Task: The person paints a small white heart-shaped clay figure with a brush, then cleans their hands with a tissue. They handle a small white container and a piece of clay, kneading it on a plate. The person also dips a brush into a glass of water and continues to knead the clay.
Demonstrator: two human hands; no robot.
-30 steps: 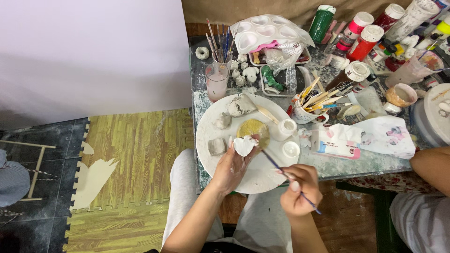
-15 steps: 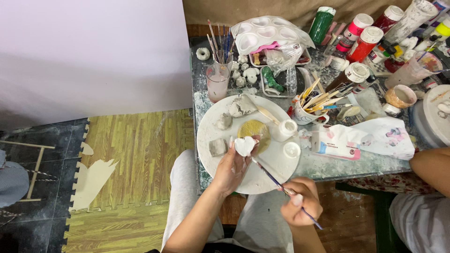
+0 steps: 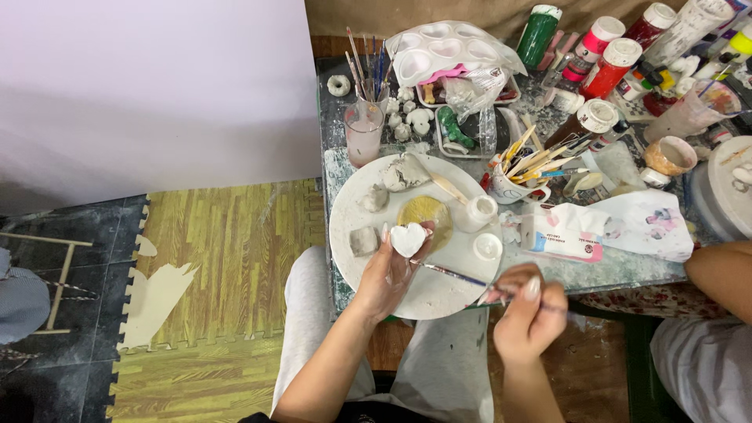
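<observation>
Brush (image 3: pixel 454 273) tip newly beside held heart (image 3: pixel 408 239)

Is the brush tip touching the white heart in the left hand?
Touching. The head view shows the paintbrush tip meeting the lower edge of the white heart, held by the left hand.

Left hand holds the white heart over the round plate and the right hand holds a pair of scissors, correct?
Not quite. The head view shows the right hand holding a thin paintbrush, not scissors. The left hand does hold the white heart over the round plate.
</observation>
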